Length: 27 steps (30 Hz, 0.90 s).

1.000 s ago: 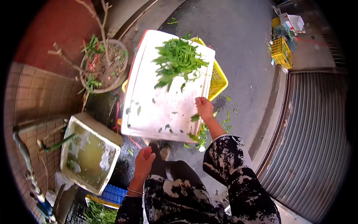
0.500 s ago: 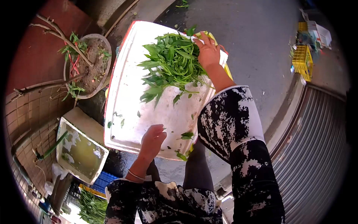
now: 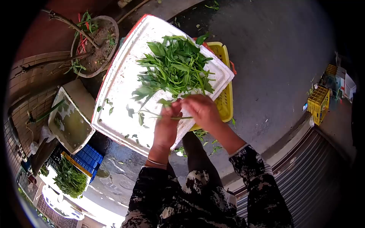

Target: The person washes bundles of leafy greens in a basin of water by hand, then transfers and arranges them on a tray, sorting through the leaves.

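A heap of leafy greens with long thin stems lies on a white foam lid. Over the lid's near part, my left hand pinches a leafy green stem whose leaves hang out to the left. My right hand meets it from the right, with its fingers curled in against the left fingertips on the same sprig. Motion blurs the fingertips, so the exact grip there is partly hidden. Loose leaves are scattered on the lid's left side.
A yellow basket shows under the lid's right edge. On the left are a round planter, a foam box of water, a blue crate and a bundle of greens. Another yellow crate stands far right.
My right hand has come back from the heap's far right edge to meet my left hand. My left hand, formerly bare, now has a leafy stem. The view has shifted.
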Tool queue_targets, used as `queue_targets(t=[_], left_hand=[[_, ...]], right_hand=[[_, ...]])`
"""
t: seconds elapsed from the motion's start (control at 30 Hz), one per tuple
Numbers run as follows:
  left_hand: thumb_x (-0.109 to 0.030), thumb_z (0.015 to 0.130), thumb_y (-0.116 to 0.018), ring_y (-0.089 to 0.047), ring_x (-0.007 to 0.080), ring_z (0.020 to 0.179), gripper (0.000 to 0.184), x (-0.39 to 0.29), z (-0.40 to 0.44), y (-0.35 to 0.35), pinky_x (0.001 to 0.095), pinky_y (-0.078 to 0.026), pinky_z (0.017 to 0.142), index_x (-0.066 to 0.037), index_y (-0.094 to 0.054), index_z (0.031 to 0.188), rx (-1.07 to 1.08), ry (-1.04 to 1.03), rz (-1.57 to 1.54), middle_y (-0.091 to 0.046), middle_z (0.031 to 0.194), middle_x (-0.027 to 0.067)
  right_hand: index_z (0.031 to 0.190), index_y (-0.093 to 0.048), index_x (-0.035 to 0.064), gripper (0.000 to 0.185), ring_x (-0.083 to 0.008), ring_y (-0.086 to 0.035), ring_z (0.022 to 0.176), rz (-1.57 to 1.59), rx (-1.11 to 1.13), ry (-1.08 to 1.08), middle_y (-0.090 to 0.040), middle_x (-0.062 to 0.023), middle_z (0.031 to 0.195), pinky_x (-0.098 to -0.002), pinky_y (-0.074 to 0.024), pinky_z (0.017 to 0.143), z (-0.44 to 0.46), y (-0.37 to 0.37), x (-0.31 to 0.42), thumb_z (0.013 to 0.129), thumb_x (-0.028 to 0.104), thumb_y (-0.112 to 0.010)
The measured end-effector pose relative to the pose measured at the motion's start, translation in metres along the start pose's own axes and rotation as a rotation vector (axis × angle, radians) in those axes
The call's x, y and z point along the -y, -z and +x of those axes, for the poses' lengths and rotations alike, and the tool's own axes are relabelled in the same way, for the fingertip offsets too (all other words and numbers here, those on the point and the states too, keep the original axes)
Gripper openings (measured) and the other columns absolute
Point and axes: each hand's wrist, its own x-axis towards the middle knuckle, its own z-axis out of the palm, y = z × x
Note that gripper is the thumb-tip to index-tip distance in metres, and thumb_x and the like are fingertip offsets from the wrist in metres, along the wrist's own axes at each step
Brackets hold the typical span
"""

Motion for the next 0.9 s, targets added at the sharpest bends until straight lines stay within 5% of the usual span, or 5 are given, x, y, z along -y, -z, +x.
queue_targets(t=[0.2,0.33,0.57,0.67,0.9], left_hand=[[-0.029,0.094,-0.041,-0.036,0.0101,0.053,0.016,-0.018,0.009,0.045,0.0337,-0.04,0.066,-0.014,-0.044,0.095,-0.409,0.057,-0.355,-0.033,0.057,-0.0049],[-0.047,0.084,-0.055,-0.039,0.0111,0.056,0.034,0.01,0.011,0.047,0.0284,-0.038,0.061,-0.014,-0.046,0.087,-0.269,0.1,-0.363,-0.043,0.066,-0.0018],[-0.036,0.093,-0.042,-0.054,0.0178,0.088,0.024,0.016,0.013,0.052,0.0359,-0.04,0.078,-0.014,-0.051,0.089,-0.311,0.128,-0.074,-0.061,0.094,0.0061],[-0.029,0.093,-0.041,-0.056,0.0212,0.073,0.022,0.008,0.017,0.074,0.0374,-0.045,0.073,-0.01,-0.047,0.086,-0.62,-0.001,-0.083,-0.057,0.074,0.0051],[-0.048,0.087,-0.049,-0.044,0.0153,0.061,0.038,0.037,0.049,0.07,0.0311,-0.038,0.052,-0.011,-0.045,0.085,-0.582,0.101,-0.252,-0.046,0.068,0.0026]], right_hand=[[0.095,-0.062,0.0113,0.021,-0.025,-0.05,0.099,-0.543,-0.116,-0.293,-0.055,-0.0048,0.109,-0.0399,-0.0392,0.08,0.031,-0.008,-0.096,0.074,0.014,-0.063],[0.084,-0.061,0.011,0.011,-0.0244,-0.056,0.068,-0.369,-0.171,-0.133,-0.059,-0.0038,0.073,-0.0361,-0.0446,0.062,0.021,0.013,-0.032,0.074,0.01,-0.063],[0.077,-0.06,0.0067,0.014,-0.0245,-0.055,0.073,-0.099,0.184,-0.117,-0.057,-0.0054,0.079,-0.0351,-0.0433,0.064,-0.008,-0.039,0.017,0.076,0.021,-0.063],[0.104,-0.057,0.0056,0.027,-0.0285,-0.033,0.123,-0.485,0.106,-0.235,-0.038,-0.0118,0.132,-0.0456,-0.0275,0.094,0.031,-0.051,0.016,0.079,0.015,-0.058],[0.1,-0.058,0.0072,0.021,-0.0272,-0.016,0.134,-0.912,0.217,-0.172,-0.033,-0.0126,0.138,-0.0523,-0.0128,0.105,0.037,-0.087,-0.048,0.083,0.014,-0.047]])
